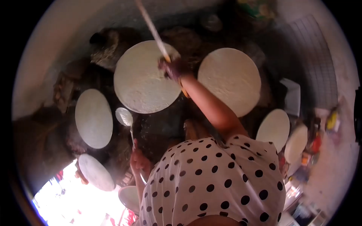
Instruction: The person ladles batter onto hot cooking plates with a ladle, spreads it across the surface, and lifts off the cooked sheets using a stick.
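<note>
My right hand (174, 69), dark-coloured against the forearm, is closed around a long thin stick (154, 30). The stick runs from the top edge down past my fist. Beneath that hand lies a large round pale disc (141, 81) with a streaked, rough surface. Whether the stick touches the disc I cannot tell. My left hand (140, 161), low and close to my body, grips the handle of a ladle (124, 116). A whitish coating shows on the ladle's bowl, which is just below the disc's lower left edge.
A second large pale disc (230, 81) lies to the right, partly behind my forearm. Smaller pale discs stand around: one on the left (94, 118), another lower left (96, 172), and one on the right (273, 130). A white container (292, 97) sits at the right.
</note>
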A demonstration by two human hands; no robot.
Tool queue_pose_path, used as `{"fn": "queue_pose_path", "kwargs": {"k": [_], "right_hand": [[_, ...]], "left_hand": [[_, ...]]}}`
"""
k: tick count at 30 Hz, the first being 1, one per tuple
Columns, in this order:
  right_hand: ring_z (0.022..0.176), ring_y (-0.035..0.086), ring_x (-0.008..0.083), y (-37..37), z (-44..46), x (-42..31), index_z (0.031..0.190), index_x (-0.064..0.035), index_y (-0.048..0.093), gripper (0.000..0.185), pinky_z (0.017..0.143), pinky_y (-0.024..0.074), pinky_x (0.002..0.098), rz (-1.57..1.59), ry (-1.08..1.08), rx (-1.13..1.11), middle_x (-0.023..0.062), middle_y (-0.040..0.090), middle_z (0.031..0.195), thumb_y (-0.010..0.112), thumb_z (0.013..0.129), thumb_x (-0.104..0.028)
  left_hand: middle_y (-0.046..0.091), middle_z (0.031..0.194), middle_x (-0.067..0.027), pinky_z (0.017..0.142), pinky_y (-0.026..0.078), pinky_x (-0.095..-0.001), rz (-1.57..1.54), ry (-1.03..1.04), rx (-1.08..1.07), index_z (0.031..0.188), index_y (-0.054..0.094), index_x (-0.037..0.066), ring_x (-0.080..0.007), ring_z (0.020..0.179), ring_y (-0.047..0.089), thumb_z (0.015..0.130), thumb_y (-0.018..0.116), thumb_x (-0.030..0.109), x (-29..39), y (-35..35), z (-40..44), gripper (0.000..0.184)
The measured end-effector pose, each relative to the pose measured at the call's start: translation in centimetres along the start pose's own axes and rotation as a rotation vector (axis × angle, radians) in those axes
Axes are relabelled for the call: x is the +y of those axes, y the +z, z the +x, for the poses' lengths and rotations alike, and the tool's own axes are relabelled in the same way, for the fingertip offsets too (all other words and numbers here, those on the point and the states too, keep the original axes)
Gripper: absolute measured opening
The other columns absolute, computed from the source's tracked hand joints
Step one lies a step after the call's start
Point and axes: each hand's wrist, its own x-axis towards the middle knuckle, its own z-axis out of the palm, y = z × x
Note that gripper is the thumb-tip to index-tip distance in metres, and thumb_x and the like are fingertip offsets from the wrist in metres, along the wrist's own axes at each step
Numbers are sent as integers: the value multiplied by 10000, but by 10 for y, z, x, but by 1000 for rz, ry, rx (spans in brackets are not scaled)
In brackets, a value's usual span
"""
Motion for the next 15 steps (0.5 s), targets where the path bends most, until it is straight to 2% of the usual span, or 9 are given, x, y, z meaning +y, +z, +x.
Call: {"fn": "queue_pose_path", "kwargs": {"k": [1, 2, 3, 5, 7, 8, 10, 12, 15], "right_hand": [[531, 541, 108, -17, -40, 5, 903, -50, 661, 206, 477, 444, 273, -39, 15, 54, 43, 615, 680, 655, 841, -247], [549, 545, 116, -59, -49, 51, 922, -50, 662, 200, 484, 449, 283, -260, -289, 147, 41, 618, 686, 626, 867, -239], [641, 607, 199, -102, -80, 57, 1025, -55, 655, 271, 584, 476, 354, -281, -233, 153, 53, 647, 734, 624, 875, -278], [787, 655, 226, -222, -106, 113, 1288, -142, 500, 386, 678, 515, 360, -1632, -209, 528, 99, 663, 984, 438, 908, -123], [839, 654, 171, -376, -131, 191, 1311, -206, 452, 455, 692, 521, 341, -2212, -193, 997, 62, 642, 1085, 424, 873, -85], [839, 654, 171, -369, -160, 170, 1311, -206, 452, 455, 692, 521, 341, -2237, -159, 977, 62, 642, 1085, 424, 873, -85], [1009, 618, 314, -354, -211, 88, 1184, -95, 604, 347, 841, 505, 413, -918, 439, 1014, 203, 625, 1113, 521, 886, -253], [1012, 616, 320, -373, -210, 110, 1145, -80, 625, 345, 845, 501, 427, -918, 389, 1099, 207, 629, 1098, 549, 868, -271], [1017, 614, 333, -392, -198, 136, 1123, -70, 639, 352, 851, 497, 437, -864, 370, 1162, 209, 629, 1100, 567, 854, -284]], "left_hand": [[307, 607, 61, 346, 267, -198, 35, -3, -46, 1410, 355, 132, -30, 394, 279, 1003, 382, 231, 5, 5, 4, 419], [308, 609, 62, 344, 260, -197, 65, -7, -116, 1411, 353, 130, -28, 393, 274, 1004, 380, 233, 6, 10, 7, 420], [310, 612, 64, 343, 253, -196, 104, -7, -173, 1413, 351, 128, -25, 392, 268, 1006, 378, 234, 8, 16, 10, 422], [309, 611, 65, 340, 240, -193, 398, 40, -155, 1411, 355, 117, -21, 390, 261, 1006, 379, 232, 3, 33, 17, 421], [303, 601, 67, 335, 225, -185, 1045, 160, 50, 1399, 372, 87, -18, 385, 253, 1005, 387, 220, -10, 53, 25, 415], [303, 601, 67, 335, 225, -185, 1037, 122, 52, 1399, 372, 87, -18, 385, 253, 1005, 387, 220, -6, 58, 35, 415], [300, 591, 67, 332, 220, -182, 811, -100, -1, 1381, 394, 60, -15, 374, 241, 1009, 378, 214, -20, 84, 47, 403], [301, 556, 69, 347, 229, -182, 769, -148, 22, 1394, 360, 29, -17, 399, 287, 1006, 376, 209, -28, 91, 43, 428], [262, 558, 66, 325, 239, -190, 408, -113, -157, 1428, 298, 81, -23, 379, 286, 1012, 358, 207, -32, 83, 36, 439]]}}
